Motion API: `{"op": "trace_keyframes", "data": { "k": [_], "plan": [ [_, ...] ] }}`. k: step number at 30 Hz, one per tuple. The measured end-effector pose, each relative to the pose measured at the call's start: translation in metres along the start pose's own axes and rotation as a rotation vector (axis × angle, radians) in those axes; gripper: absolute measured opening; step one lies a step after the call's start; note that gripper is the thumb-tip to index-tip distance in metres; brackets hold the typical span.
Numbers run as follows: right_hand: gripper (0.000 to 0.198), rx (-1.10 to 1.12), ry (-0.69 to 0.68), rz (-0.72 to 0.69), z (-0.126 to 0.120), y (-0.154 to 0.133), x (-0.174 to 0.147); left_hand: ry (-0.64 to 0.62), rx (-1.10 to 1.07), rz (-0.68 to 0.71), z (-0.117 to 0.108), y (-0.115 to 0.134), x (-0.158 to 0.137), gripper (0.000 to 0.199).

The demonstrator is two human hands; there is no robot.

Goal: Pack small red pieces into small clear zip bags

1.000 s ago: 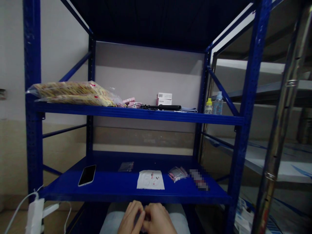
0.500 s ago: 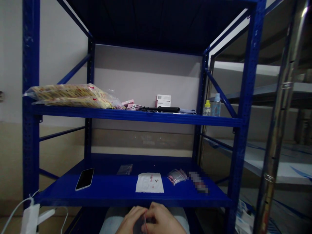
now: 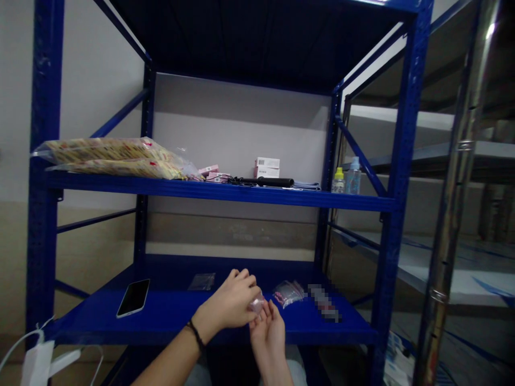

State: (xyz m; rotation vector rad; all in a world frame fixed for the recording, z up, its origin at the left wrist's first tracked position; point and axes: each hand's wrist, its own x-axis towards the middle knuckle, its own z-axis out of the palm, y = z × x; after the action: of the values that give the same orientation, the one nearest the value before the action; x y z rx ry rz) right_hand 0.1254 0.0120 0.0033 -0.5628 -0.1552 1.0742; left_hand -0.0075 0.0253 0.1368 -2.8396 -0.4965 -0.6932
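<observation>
Above the front of the blue shelf board, my left hand, with a dark bracelet at its wrist, curls its fingers over a small clear zip bag. Pinkish tints show in the bag, but its contents cannot be made out. Just to the right, my right hand is turned palm up, its bent fingertips at the bag's lower right edge. The white paper sheet is hidden behind my hands. Nearest on the right lie clear zip bags with small pink pieces inside. Another flat clear bag lies to the left.
A phone lies on the left of the lower board; a blurred-out item is at right. The upper shelf holds bagged goods, small boxes, a black rod and two bottles. Blue posts stand at both sides.
Both hands have risen from my lap, below the board's front edge, to above the board, with the zip bag between them. They now cover the white paper and the small pieces on it.
</observation>
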Motion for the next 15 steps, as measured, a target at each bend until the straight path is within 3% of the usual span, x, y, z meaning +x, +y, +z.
{"op": "trace_keyframes", "data": {
  "k": [6,12,15],
  "plan": [
    [0.011,-0.059,0.050,-0.171,0.011,0.025,0.030,-0.096,0.237,0.185,0.012,-0.007,0.023,0.017],
    [0.019,-0.151,-0.023,-0.241,0.013,0.030,0.050,-0.049,0.184,0.158,0.014,-0.019,0.022,0.019],
    [0.022,-0.228,-0.102,-0.253,0.008,0.019,0.068,0.010,0.078,0.054,0.017,-0.051,0.017,0.027]
  ]
}}
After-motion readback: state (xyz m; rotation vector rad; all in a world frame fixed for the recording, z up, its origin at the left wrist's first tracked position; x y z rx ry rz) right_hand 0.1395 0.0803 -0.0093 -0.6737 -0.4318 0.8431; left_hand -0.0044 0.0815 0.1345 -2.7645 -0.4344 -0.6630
